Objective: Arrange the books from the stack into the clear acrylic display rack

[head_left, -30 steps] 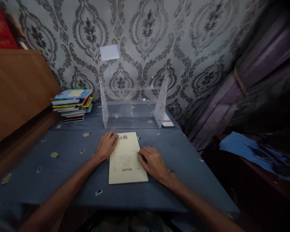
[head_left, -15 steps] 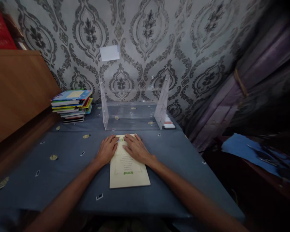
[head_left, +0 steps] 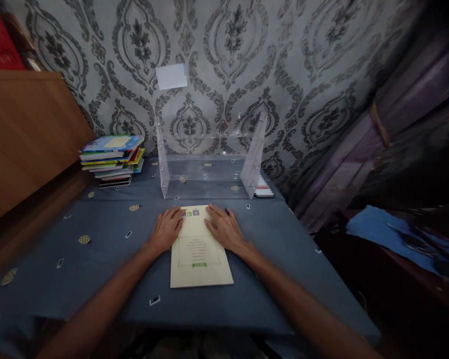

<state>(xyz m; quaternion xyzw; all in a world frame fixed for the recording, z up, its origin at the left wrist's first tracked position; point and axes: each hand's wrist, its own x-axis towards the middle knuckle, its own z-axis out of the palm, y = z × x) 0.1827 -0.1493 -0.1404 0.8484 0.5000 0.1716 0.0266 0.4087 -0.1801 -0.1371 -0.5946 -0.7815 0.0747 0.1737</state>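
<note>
A cream-coloured book [head_left: 200, 254] lies flat on the blue tablecloth [head_left: 97, 249], back cover up, right in front of me. My left hand [head_left: 167, 227] rests on its far left corner, fingers stretched flat. My right hand [head_left: 224, 228] lies on its far right edge, fingers spread flat as well. Neither hand holds anything. Just beyond the book stands a clear acrylic rack [head_left: 209, 159] with nothing in it, against the wall.
A stack of colourful books [head_left: 112, 159] sits at the back left beside a wooden panel [head_left: 22, 134]. A small blurred item [head_left: 265, 190] lies right of the rack. A dark curtain [head_left: 396, 124] hangs at the right, with a blue cloth [head_left: 381, 229] below it.
My right hand moved from the book's right middle edge up to its far end, then slid out to the far right corner. My left hand stayed put.
</note>
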